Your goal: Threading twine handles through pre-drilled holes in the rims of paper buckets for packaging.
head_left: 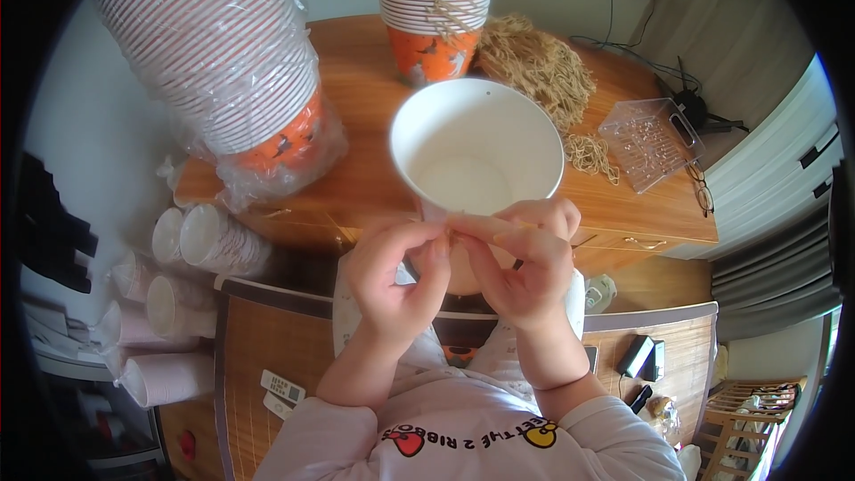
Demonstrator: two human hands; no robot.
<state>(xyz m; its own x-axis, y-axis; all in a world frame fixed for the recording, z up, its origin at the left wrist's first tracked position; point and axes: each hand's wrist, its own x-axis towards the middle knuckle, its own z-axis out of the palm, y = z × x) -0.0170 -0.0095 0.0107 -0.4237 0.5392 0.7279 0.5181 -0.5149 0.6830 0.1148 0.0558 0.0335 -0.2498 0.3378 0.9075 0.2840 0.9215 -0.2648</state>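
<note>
My left hand (392, 281) and my right hand (530, 258) meet in front of my lap, thumbs and fingertips pinched together. Whatever they pinch is too small to make out. Just beyond the fingertips, a large white paper bucket (476, 138) tilts its open mouth up toward me, its inside bare. A small dark hole shows near its far rim. The hands hide part of its near side. To the right of the bucket lies a small bunch of tan cords (591, 157), with a bigger heap of tan cords (539, 67) behind it.
Orange-patterned buckets (432, 52) stand nested at the back, cords draped over them. A tall plastic-wrapped bucket stack (232, 80) rises at left. Right are a clear plastic tray (650, 144) of small pieces and glasses (702, 189). More wrapped buckets (169, 380) lie lower left.
</note>
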